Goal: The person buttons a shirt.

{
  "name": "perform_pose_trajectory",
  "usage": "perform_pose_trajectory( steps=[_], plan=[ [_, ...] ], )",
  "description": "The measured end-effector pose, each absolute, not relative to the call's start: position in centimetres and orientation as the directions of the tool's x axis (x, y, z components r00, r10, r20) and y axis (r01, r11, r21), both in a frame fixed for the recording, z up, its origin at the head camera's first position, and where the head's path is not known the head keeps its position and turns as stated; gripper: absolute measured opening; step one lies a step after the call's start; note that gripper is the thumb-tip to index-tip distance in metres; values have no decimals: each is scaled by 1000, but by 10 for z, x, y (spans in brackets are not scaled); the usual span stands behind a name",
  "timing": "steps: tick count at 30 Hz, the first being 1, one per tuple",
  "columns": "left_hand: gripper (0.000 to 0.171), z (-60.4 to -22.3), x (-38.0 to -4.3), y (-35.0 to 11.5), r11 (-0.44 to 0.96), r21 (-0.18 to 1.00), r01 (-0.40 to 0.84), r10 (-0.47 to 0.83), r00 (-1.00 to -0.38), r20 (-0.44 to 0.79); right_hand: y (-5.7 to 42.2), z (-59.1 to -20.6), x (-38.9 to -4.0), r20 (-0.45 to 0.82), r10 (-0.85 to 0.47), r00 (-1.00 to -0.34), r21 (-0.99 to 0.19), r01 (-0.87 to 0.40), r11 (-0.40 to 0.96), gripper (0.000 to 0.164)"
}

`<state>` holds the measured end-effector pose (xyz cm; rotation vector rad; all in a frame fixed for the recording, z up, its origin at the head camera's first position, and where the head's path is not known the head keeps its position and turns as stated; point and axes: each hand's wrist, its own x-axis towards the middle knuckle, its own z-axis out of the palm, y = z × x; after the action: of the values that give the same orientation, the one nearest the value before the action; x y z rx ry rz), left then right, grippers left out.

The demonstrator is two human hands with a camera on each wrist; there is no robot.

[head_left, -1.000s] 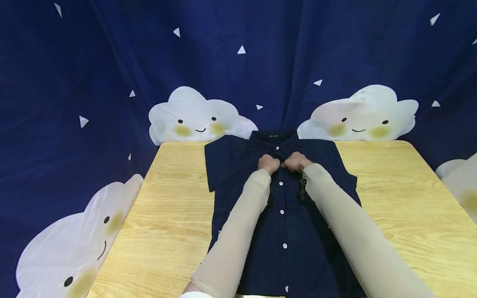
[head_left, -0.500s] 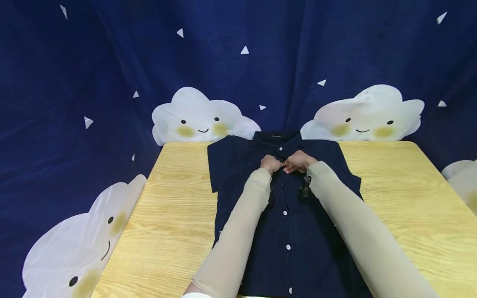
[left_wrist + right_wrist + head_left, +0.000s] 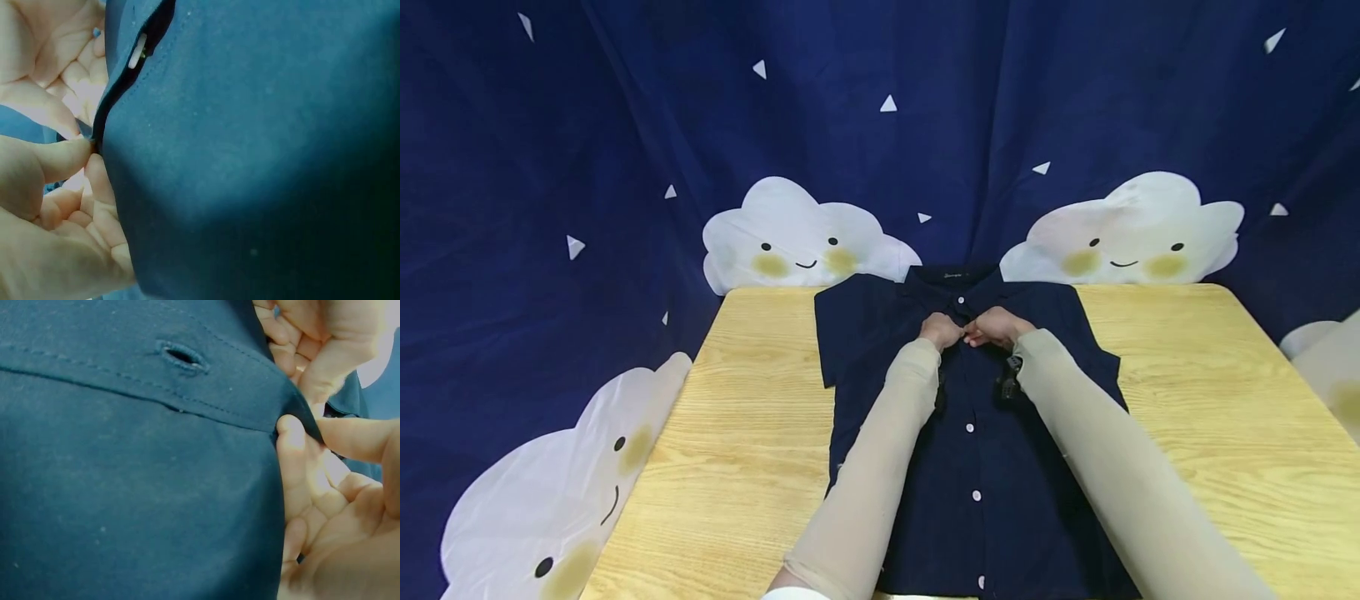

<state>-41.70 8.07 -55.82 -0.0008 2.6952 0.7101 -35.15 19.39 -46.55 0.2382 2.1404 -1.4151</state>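
A dark navy short-sleeved shirt point(image 3: 1022, 500) lies front up, its white buttons point(image 3: 970, 427) running down the middle. Just under the collar point(image 3: 981, 287), my left hand point(image 3: 942, 331) and right hand point(image 3: 998, 327) meet at the front opening. In the left wrist view, the thumb and forefinger of my left hand point(image 3: 59, 231) pinch the shirt's front edge, and a white button point(image 3: 137, 51) shows edge-on nearby. The right wrist view has my right hand point(image 3: 350, 506) pinching a fold of the placket between thumb and forefinger, close to a stitched buttonhole point(image 3: 182, 357).
The shirt is spread over a light wooden table point(image 3: 760, 400), its collar at the far edge. Behind hangs a navy curtain point(image 3: 820, 108) with white clouds and triangles. Pale sleeves point(image 3: 880, 467) cover both forearms, which lie over the shirt.
My right hand's fingers have loosened from a tighter curl and spread a little, staying near the left hand. The button just below the hands, visible a second ago, has gone out of sight.
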Motion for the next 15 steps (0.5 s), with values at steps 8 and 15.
perform_pose_trajectory(
  steps=[8, 15],
  plan=[
    [16, -567, -416, 82, 840, 538, -68, 79, -966, -246, 194, -469, -348, -495, -191, -848, -824, 388, 414, 23],
    [23, -500, -365, 72, 821, 551, -151, 28, -953, -303, 197, -467, -344, -486, -197, -851, -839, 392, 376, 26]
  ],
)
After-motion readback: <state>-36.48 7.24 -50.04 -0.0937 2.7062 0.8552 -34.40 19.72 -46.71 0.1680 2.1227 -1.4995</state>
